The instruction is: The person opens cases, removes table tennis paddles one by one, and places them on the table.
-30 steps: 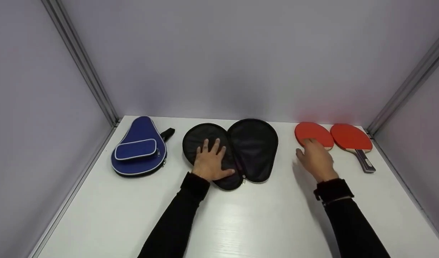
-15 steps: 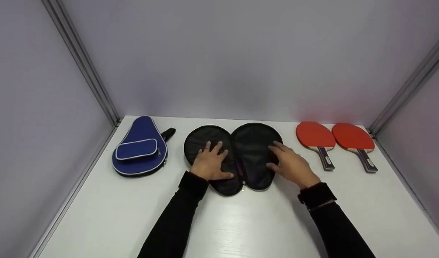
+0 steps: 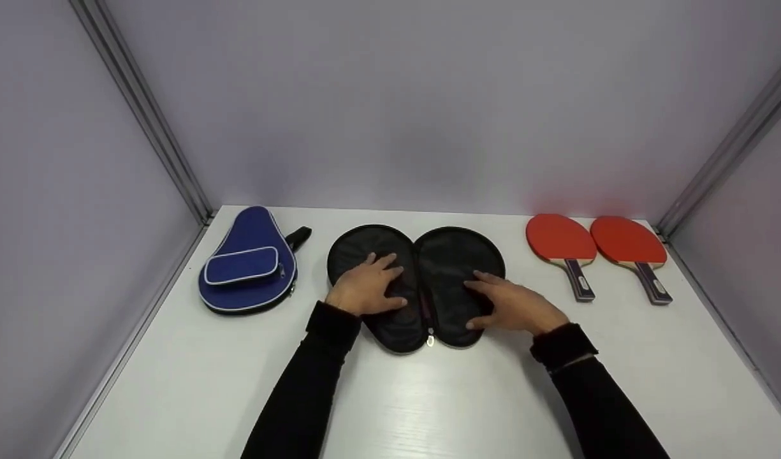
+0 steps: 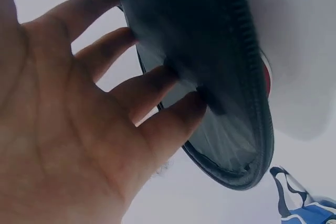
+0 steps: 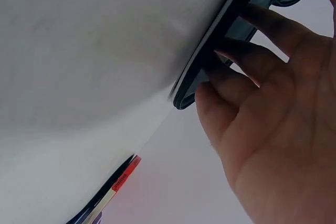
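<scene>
A black zippered paddle case [image 3: 454, 255] lies unfolded in two halves at the middle of the table, its dark inner lining facing up. My left hand [image 3: 366, 288] rests on the left half with its fingers spread; in the left wrist view the fingertips touch the lining [image 4: 178, 19]. On the right half lies my right hand [image 3: 516, 307], fingers extended across its outer edge. The right wrist view shows those fingers [image 5: 247, 85] over the case's rim [image 5: 184, 95]. A zipper pull [image 3: 430, 340] hangs at the near end, between the halves.
Two red table tennis paddles [image 3: 559, 239] [image 3: 627, 242] lie side by side at the right, handles toward me. A blue paddle case [image 3: 247, 255] with white piping and a front pocket sits at the left. Pale walls [image 3: 390, 115] enclose the white table [image 3: 396, 408].
My right hand has moved left from the nearer paddle onto the case's right half. The case has slid slightly toward me, with my left hand staying on its left half.
</scene>
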Demonstrator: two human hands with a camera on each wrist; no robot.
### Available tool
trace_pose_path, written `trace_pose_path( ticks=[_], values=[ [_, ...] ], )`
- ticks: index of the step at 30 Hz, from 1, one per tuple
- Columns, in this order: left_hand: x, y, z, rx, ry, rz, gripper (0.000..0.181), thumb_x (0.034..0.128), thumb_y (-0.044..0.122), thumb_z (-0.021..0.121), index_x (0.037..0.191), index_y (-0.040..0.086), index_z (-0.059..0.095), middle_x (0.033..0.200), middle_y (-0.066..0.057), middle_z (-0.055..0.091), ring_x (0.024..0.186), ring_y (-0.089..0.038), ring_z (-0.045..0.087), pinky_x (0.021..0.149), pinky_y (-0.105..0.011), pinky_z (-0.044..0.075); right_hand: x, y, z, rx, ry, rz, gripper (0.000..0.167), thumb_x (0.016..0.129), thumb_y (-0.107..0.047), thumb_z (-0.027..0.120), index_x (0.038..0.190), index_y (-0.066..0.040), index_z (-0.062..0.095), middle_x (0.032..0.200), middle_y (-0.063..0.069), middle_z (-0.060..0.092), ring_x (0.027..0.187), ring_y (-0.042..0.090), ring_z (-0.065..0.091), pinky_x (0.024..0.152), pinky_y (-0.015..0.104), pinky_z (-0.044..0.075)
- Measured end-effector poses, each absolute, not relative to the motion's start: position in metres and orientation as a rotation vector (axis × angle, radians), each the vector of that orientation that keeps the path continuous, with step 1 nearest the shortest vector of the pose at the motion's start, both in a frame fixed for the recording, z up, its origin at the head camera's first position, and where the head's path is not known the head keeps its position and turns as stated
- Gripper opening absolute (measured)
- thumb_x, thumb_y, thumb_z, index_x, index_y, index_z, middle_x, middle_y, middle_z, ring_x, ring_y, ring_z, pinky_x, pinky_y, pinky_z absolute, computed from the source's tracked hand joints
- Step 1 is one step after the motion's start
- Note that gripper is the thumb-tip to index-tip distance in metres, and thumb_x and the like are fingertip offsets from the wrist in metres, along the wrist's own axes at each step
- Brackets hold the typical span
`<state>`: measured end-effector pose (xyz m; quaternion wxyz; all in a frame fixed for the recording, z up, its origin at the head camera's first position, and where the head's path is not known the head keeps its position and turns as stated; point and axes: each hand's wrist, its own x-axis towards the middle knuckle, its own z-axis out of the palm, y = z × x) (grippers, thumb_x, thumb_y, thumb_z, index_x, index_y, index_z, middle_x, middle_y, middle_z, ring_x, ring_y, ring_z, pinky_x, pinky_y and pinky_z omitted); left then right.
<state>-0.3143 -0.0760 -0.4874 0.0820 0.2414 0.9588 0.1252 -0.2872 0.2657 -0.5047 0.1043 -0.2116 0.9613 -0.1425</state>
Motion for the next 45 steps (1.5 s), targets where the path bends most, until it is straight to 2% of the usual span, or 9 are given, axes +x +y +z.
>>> trace_pose_path(
  ticks=[2,8,18,26,32,45],
  values=[
    [-0.31,-0.078,-0.475,0.719,2.861,0.397,0.074,0.1128,0.046,0.078,0.175,0.012,0.057,0.189,-0.013,0.045,0.177,-0.049,0.039,0.144,-0.062,0.04,-0.288,0.265,-0.505,-0.621,2.827,-0.424,0.091,0.102,-0.052,0.093,0.176,-0.013,0.056,0.19,0.025,0.04,0.172,0.051,0.046,0.132,0.072,0.051],
    [-0.316,-0.097,-0.467,0.716,2.976,0.452,0.073,0.1176,0.045,0.07,0.177,0.006,0.052,0.183,-0.017,0.054,0.173,-0.038,0.051,0.145,-0.054,0.041,-0.289,0.264,-0.504,-0.63,2.827,-0.426,0.09,0.102,-0.05,0.093,0.175,-0.012,0.056,0.189,0.025,0.04,0.172,0.051,0.046,0.133,0.071,0.05],
    [-0.331,-0.148,-0.462,0.493,3.036,0.74,0.079,0.1206,0.043,0.064,0.18,-0.003,0.04,0.186,-0.027,0.044,0.176,-0.046,0.042,0.148,-0.059,0.034,-0.291,0.267,-0.502,-0.669,2.813,-0.449,0.086,0.105,-0.047,0.09,0.174,-0.01,0.057,0.189,0.026,0.04,0.173,0.051,0.046,0.134,0.07,0.05],
    [-0.34,-0.172,-0.474,0.336,2.99,0.818,0.075,0.12,0.051,0.059,0.166,-0.009,0.058,0.168,-0.033,0.064,0.16,-0.053,0.061,0.136,-0.067,0.048,-0.289,0.267,-0.502,-0.671,2.789,-0.465,0.088,0.105,-0.048,0.089,0.175,-0.007,0.055,0.19,0.028,0.037,0.175,0.052,0.041,0.136,0.07,0.047],
    [-0.33,-0.167,-0.46,0.341,2.928,0.865,0.067,0.123,0.045,0.055,0.164,-0.008,0.06,0.164,-0.033,0.067,0.156,-0.052,0.064,0.135,-0.066,0.05,-0.289,0.268,-0.504,-0.664,2.789,-0.443,0.089,0.105,-0.049,0.089,0.176,-0.008,0.054,0.19,0.026,0.037,0.176,0.051,0.04,0.136,0.07,0.047],
    [-0.327,-0.162,-0.446,0.446,2.936,1.132,0.058,0.1241,0.042,0.058,0.165,0.002,0.064,0.158,-0.023,0.076,0.152,-0.043,0.071,0.131,-0.063,0.055,-0.29,0.27,-0.506,-0.676,2.767,-0.478,0.089,0.104,-0.047,0.09,0.176,-0.009,0.054,0.192,0.024,0.034,0.178,0.051,0.036,0.138,0.07,0.044]
  ],
)
